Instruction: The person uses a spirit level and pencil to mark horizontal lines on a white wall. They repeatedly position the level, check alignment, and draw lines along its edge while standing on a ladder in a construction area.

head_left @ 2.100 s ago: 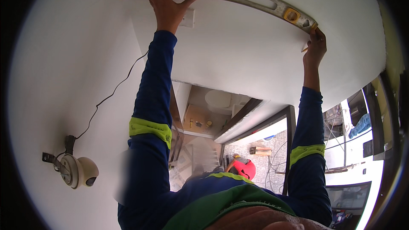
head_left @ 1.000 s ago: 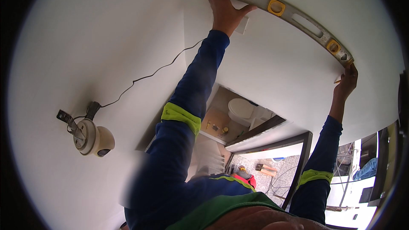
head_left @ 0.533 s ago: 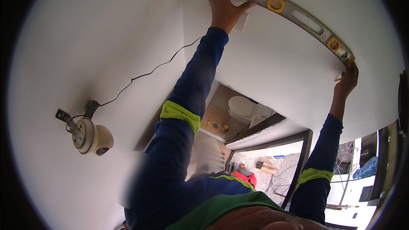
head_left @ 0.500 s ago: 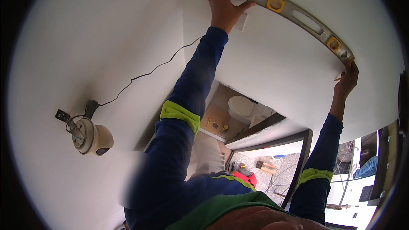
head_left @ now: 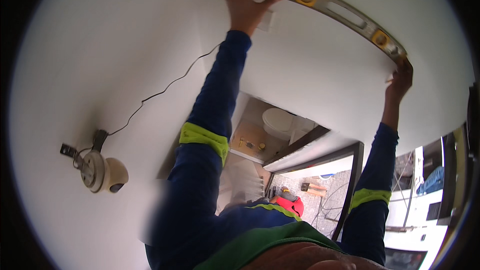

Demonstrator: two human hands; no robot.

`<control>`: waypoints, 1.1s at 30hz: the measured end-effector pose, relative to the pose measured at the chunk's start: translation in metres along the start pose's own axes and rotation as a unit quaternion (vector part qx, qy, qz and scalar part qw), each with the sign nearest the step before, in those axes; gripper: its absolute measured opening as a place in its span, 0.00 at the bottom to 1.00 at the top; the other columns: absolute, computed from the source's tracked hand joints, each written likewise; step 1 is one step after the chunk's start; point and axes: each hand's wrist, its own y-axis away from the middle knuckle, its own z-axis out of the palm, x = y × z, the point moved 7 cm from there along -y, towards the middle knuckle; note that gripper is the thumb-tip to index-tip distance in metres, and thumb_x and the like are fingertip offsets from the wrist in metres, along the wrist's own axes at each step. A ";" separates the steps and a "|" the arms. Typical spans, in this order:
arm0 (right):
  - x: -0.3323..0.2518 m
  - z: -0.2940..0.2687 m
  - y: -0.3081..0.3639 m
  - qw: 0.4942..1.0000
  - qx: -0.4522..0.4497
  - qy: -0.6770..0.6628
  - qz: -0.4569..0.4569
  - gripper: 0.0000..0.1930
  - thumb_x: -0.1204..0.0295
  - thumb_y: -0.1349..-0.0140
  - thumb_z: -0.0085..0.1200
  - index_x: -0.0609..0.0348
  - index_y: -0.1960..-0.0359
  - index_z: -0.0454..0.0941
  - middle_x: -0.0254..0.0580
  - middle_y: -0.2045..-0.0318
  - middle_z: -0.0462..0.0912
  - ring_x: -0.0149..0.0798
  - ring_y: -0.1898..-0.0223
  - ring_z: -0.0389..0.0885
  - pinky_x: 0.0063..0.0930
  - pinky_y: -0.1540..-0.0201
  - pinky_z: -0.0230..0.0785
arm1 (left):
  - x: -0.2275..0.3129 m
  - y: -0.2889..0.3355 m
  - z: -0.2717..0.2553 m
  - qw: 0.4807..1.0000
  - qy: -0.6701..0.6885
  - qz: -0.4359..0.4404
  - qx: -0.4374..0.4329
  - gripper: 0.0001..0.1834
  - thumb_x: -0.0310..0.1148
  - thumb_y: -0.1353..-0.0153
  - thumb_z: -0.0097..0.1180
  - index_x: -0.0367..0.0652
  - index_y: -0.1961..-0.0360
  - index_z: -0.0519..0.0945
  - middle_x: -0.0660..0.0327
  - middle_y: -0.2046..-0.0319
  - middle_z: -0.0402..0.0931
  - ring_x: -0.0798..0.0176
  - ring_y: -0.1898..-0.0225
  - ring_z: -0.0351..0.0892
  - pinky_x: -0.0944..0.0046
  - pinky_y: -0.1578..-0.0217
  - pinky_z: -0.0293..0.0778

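A long grey spirit level [head_left: 320,4] with yellow-framed vials lies along the white wall at the top of the view, bowed by the lens. Near its left end, my left hand [head_left: 245,10] has its fingers hooked over the level, the thumb stretched out along the lower edge. My right hand [head_left: 400,79] grips the level's right end. A small pale tip shows beside the right fingers; what it is cannot be made out. Both arms reach up in dark blue sleeves with lime bands.
At left, a white dome security camera [head_left: 102,172] sticks out from the wall, with a thin black cable [head_left: 165,90] running up from it. Behind my left wrist is a white wall plate [head_left: 266,21]. Below are a toilet [head_left: 277,121] and a dark-framed opening [head_left: 357,170].
The view has swung slightly, so the level and both hands appear further left and a little higher. The hands keep the same places on the level.
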 end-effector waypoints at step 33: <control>0.005 -0.002 -0.004 0.997 0.014 -0.064 0.045 0.17 0.66 0.34 0.68 0.59 0.46 0.83 0.24 0.66 0.81 0.15 0.73 0.63 0.15 0.71 0.54 | 0.004 -0.005 -0.003 0.997 -0.029 0.068 0.018 0.72 0.71 0.59 0.75 0.25 0.29 0.58 0.24 0.31 0.43 0.22 0.28 0.45 0.34 0.37 0.70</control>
